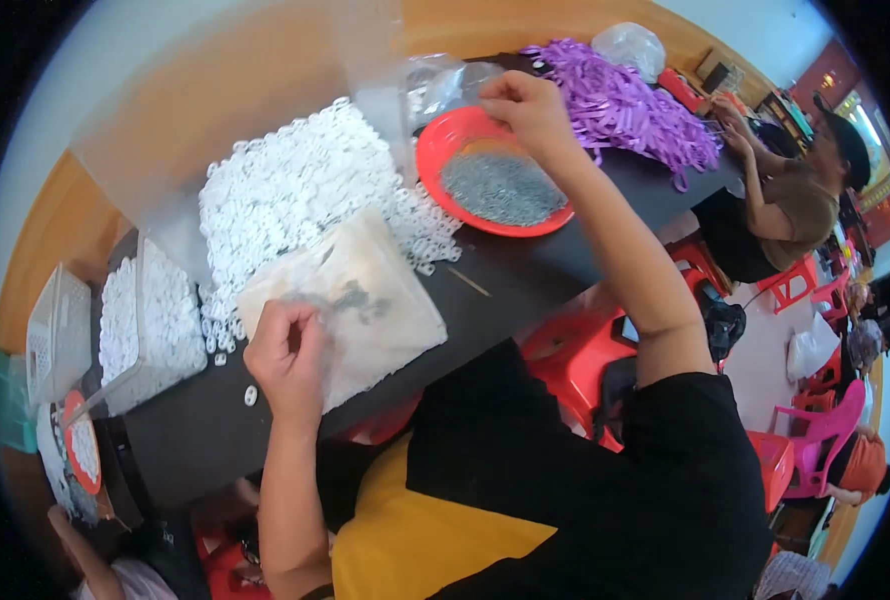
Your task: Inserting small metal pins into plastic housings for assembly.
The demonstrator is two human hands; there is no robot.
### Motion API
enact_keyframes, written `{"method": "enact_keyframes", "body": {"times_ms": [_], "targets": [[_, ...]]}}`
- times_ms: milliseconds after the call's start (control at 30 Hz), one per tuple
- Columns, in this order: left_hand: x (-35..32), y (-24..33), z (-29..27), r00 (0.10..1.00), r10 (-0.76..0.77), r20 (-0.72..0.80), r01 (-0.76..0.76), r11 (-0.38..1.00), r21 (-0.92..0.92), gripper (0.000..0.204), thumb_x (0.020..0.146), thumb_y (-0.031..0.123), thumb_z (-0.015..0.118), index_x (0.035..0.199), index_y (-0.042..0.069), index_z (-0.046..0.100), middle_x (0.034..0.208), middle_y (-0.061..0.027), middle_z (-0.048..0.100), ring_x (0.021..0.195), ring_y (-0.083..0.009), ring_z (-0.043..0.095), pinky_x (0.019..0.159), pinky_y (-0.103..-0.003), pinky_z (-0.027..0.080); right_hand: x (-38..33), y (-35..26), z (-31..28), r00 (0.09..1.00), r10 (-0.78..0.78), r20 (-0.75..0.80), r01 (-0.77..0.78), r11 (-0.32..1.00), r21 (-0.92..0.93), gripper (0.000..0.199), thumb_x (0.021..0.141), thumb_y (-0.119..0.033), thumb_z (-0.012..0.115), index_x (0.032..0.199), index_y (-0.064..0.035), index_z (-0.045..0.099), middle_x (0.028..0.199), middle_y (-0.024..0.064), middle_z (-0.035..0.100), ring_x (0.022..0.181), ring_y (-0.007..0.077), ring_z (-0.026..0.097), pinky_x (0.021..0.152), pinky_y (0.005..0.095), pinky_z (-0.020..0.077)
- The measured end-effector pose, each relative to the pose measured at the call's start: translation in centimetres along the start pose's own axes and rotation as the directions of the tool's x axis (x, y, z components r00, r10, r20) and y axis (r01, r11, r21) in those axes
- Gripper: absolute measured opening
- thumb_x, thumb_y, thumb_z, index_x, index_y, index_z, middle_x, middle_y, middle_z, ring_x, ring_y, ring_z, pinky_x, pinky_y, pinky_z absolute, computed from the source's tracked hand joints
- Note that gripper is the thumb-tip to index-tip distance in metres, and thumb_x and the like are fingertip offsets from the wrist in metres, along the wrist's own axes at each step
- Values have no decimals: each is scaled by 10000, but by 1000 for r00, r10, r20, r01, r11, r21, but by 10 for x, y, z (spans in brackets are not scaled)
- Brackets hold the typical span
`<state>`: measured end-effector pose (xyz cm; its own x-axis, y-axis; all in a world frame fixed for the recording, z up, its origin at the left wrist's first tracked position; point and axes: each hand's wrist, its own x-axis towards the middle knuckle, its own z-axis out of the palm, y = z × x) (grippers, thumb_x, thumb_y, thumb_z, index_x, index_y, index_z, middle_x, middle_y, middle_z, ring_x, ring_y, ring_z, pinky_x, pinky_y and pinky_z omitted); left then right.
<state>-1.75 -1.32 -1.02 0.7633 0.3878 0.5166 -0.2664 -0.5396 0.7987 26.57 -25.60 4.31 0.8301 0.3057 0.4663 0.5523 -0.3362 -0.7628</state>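
Observation:
My left hand (287, 358) is closed in a pinch above the near left edge of a folded beige cloth (395, 320). Whatever its fingertips hold, if anything, is too small to make out. A small dark grey heap (362, 302) lies on the cloth. Over the far rim of a red bowl (435, 180) is my right hand (527, 112), its fingers also pinched together on something I cannot make out. Many small grey metal pieces (505, 188) fill the bowl. A large pile of white oval plastic pieces with holes (290, 190) spreads behind the cloth.
A clear basket (170, 335) of white pieces stands at left beside an off-white basket (58, 330). A thin stick (470, 281) lies on the dark table (525, 290). Purple straps (625, 105) are heaped at far right, near a seated person (800, 200).

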Motion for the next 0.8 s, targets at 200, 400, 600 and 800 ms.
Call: {"method": "enact_keyframes", "body": {"times_ms": [200,400,600,800], "targets": [[0,-4,-2,995,-95,-12,95,995,-39,68,795,-57,614,772,-6,575,686,-8,502,594,-57,457,552,-202,375,-89,-77,55,821,-368,438,396,918,29,134,786,-67,694,906,-31,647,801,104,632,718,230,614,661,316,485],[1,-5,-1,993,-119,-1,119,992,-41,64,811,-32,627,775,3,587,670,26,522,586,-31,447,535,-196,363,-114,-96,105,615,-539,576,712,693,-112,98,701,-90,660,783,-83,606,792,68,536,783,274,571,658,383,460],[0,-6,-2,991,-132,4,132,990,-45,56,835,-11,628,791,10,601,700,54,545,618,-14,445,555,-180,358,-108,-99,126,532,-596,601,802,583,-131,72,704,-91,641,769,-93,611,787,62,536,783,274,565,668,389,449],[2,-1,-1,988,-157,-1,155,977,-145,40,832,-4,637,809,-15,607,679,15,534,585,-43,444,531,-204,370,-99,-111,125,661,-465,590,596,802,-36,57,741,-109,652,764,-73,614,766,87,580,770,294,594,667,405,457]]}}
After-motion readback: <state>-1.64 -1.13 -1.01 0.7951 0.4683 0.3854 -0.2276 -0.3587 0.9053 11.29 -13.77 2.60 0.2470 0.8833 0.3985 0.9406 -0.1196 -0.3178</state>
